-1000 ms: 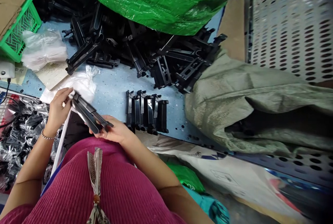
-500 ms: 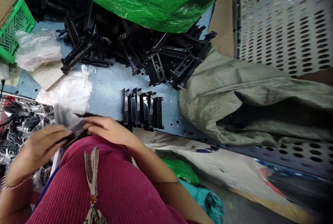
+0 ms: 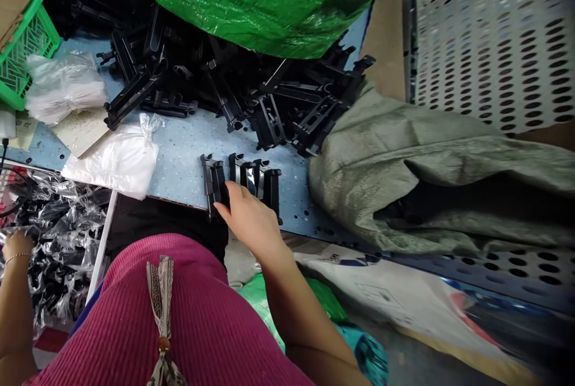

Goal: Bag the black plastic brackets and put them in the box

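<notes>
My right hand [image 3: 251, 218] is closed on a black plastic bracket [image 3: 214, 179] at the left end of a short row, with thumb and fingers around its near part. Several matching brackets [image 3: 268, 179] stand close by on the blue table, partly behind my fingers. At the far left, my left hand [image 3: 18, 245] is over a bin of black parts in clear bags [image 3: 56, 242]. Its fingers look curled against the plastic there, but what they hold cannot be made out.
Loose black brackets [image 3: 269, 119] are heaped at the back under a green sheet [image 3: 278, 3]. Stacks of clear bags [image 3: 119, 161] lie on the left of the table, near a green basket [image 3: 27, 54]. A grey-green sack [image 3: 359, 152] lies at the right.
Both hands were together at my waist with a blurred plastic bag. My left hand has moved left to the bin, my right hand right to the row. The end bracket has shifted left.
</notes>
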{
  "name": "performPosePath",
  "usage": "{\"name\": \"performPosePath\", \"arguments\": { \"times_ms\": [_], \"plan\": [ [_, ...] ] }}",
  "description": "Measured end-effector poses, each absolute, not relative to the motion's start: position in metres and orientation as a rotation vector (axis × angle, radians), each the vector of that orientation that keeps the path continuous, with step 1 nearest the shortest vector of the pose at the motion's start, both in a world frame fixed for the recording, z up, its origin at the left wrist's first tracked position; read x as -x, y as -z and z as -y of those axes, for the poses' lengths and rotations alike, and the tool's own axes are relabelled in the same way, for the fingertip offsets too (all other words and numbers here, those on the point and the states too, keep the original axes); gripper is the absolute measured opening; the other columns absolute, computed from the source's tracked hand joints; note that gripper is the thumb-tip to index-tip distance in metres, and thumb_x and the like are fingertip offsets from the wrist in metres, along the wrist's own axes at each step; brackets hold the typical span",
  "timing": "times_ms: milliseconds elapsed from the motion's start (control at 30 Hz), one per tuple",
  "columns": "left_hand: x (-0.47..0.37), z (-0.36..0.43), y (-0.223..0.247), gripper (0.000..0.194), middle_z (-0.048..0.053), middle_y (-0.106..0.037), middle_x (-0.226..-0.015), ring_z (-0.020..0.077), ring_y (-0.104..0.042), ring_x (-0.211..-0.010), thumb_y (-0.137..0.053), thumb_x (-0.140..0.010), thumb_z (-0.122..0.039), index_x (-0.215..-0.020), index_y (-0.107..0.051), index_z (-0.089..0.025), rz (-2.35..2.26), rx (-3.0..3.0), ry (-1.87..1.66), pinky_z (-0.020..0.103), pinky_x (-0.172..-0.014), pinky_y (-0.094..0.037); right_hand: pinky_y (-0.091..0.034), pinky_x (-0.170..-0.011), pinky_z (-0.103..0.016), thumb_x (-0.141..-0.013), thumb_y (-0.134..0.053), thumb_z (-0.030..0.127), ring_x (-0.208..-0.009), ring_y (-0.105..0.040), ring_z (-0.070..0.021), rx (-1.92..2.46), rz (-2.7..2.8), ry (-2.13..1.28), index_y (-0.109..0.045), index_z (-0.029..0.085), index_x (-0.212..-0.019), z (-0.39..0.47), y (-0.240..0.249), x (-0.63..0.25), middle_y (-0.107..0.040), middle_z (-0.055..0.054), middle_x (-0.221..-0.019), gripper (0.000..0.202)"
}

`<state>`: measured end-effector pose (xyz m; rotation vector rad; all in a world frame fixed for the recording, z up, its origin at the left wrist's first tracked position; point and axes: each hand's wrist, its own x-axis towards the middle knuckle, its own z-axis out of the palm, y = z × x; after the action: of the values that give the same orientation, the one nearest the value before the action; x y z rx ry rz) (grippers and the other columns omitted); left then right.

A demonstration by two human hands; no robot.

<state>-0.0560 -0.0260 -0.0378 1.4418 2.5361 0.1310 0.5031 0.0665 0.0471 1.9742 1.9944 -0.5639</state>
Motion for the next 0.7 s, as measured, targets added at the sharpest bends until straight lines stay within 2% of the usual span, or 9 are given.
{"name": "performPosePath", "arguments": {
  "times_ms": [133, 167, 233, 300, 367, 433, 533, 633, 700],
  "plan": [
    [-0.04, -0.032, 0.026, 0.031, 0.003, -0.057, -0.079, 0.0256, -0.062, -0.092, -0.058, -0.088, -0.051, -0.082, -0.06, -0.021, -2.461, -1.605, -0.314, 0.04, -0.083, -0.048, -0.056, -0.079, -0.042, -0.101, -0.053, 0.028, -0.098, -0.076, -0.0347, -2.0, -1.948, 0.688, -0.038, 0.011, -0.152, -0.068, -0.037, -0.498, -0.074, -0.021, -0.12, 0.055],
    [-0.075, -0.047, 0.021, 0.03, 0.005, -0.06, -0.083, 0.0243, -0.061, -0.088, -0.057, -0.09, -0.048, -0.084, -0.062, -0.019, -2.421, -1.684, -0.466, 0.04, -0.083, -0.049, -0.056, -0.082, -0.043, -0.101, -0.052, 0.027, -0.099, -0.076, -0.0348, -2.028, -1.952, 0.732, -0.039, 0.01, -0.152, -0.069, -0.032, -0.498, -0.074, -0.021, -0.119, 0.055],
    [-0.149, -0.073, 0.013, 0.027, 0.009, -0.064, -0.09, 0.0229, -0.062, -0.088, -0.06, -0.093, -0.043, -0.086, -0.065, -0.017, -2.057, -1.938, -0.63, 0.038, -0.084, -0.052, -0.056, -0.089, -0.044, -0.1, -0.053, 0.025, -0.103, -0.075, -0.0339, -2.109, -1.994, 0.886, -0.046, 0.011, -0.148, -0.072, -0.018, -0.5, -0.074, -0.021, -0.121, 0.051],
    [-0.208, -0.095, 0.01, 0.027, 0.015, -0.066, -0.107, 0.029, -0.062, -0.102, -0.07, -0.087, -0.043, -0.09, -0.068, -0.016, -1.806, -2.124, -0.671, 0.041, -0.088, -0.053, -0.056, -0.093, -0.043, -0.097, -0.057, 0.028, -0.105, -0.074, -0.0311, -2.205, -2.05, 1.18, -0.056, 0.015, -0.141, -0.076, -0.004, -0.502, -0.076, -0.017, -0.119, 0.046],
    [-0.238, -0.111, 0.012, 0.017, 0.016, -0.066, -0.108, 0.0289, -0.062, -0.1, -0.067, -0.089, -0.032, -0.083, -0.07, -0.016, -1.688, -2.132, -0.683, 0.042, -0.087, -0.054, -0.057, -0.093, -0.041, -0.092, -0.061, 0.031, -0.104, -0.074, -0.0271, -2.297, -2.027, 1.642, -0.062, 0.019, -0.133, -0.079, 0.006, -0.501, -0.077, -0.011, -0.112, 0.042],
    [-0.237, -0.124, 0.015, 0.015, 0.013, -0.066, -0.1, 0.0242, -0.062, -0.091, -0.065, -0.088, -0.025, -0.076, -0.069, -0.017, -1.647, -1.94, -0.77, 0.038, -0.082, -0.054, -0.058, -0.09, -0.038, -0.088, -0.067, 0.036, -0.101, -0.074, -0.024, -2.311, -1.843, 2.224, -0.066, 0.021, -0.125, -0.083, 0.009, -0.495, -0.077, -0.007, -0.107, 0.04],
    [-0.211, -0.132, 0.014, 0.019, 0.004, -0.062, -0.081, 0.0161, -0.057, -0.072, -0.074, -0.08, -0.034, -0.076, -0.068, -0.017, -1.57, -1.395, -0.919, 0.03, -0.066, -0.048, -0.061, -0.085, -0.037, -0.081, -0.077, 0.043, -0.096, -0.075, -0.0234, -2.05, -1.394, 2.977, -0.071, 0.022, -0.111, -0.093, 0.002, -0.476, -0.078, -0.006, -0.101, 0.037],
    [-0.196, -0.128, 0.005, 0.029, -0.001, -0.057, -0.069, 0.0113, -0.05, -0.061, -0.074, -0.078, -0.044, -0.081, -0.066, -0.016, -1.541, -1.092, -0.988, 0.025, -0.058, -0.04, -0.062, -0.081, -0.036, -0.076, -0.084, 0.045, -0.089, -0.076, -0.0226, -1.747, -1.121, 3.319, -0.074, 0.022, -0.098, -0.11, -0.005, -0.453, -0.079, -0.006, -0.098, 0.034],
    [-0.199, -0.123, 0.0, 0.028, -0.001, -0.059, -0.071, 0.0103, -0.052, -0.062, -0.074, -0.079, -0.042, -0.084, -0.064, -0.016, -1.564, -1.1, -1.012, 0.024, -0.059, -0.041, -0.062, -0.079, -0.034, -0.073, -0.087, 0.042, -0.085, -0.076, -0.0203, -1.628, -1.041, 3.416, -0.074, 0.021, -0.096, -0.12, -0.005, -0.441, -0.079, -0.006, -0.098, 0.033]
  ]
}}
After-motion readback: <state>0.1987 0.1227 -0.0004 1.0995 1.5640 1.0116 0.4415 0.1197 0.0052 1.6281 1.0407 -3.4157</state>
